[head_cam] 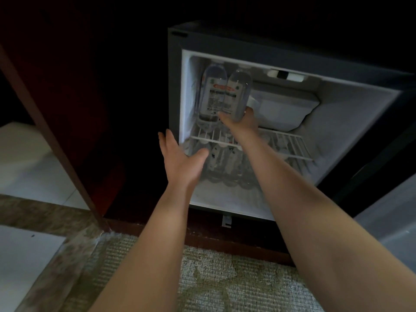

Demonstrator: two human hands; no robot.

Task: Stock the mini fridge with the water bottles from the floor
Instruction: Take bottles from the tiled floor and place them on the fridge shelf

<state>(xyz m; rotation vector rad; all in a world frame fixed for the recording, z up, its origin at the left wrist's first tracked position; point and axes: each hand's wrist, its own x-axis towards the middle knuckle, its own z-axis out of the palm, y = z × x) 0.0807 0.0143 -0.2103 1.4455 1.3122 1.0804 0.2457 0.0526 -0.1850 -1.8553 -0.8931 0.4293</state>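
Inside open mini fridge (351, 113): right hand (242, 123) closed around base of water bottle (237, 93), held on upper wire shelf (290, 143) beside second bottle (210, 95), touching. Left hand (182, 161) spread flat, empty, at fridge's left front edge. More bottles (225, 167) lying below shelf.

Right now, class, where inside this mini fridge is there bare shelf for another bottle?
Free: wire shelf right of the right hand, below the freezer box. Crowded: upper left, two standing bottles; the bottom, packed with bottles.
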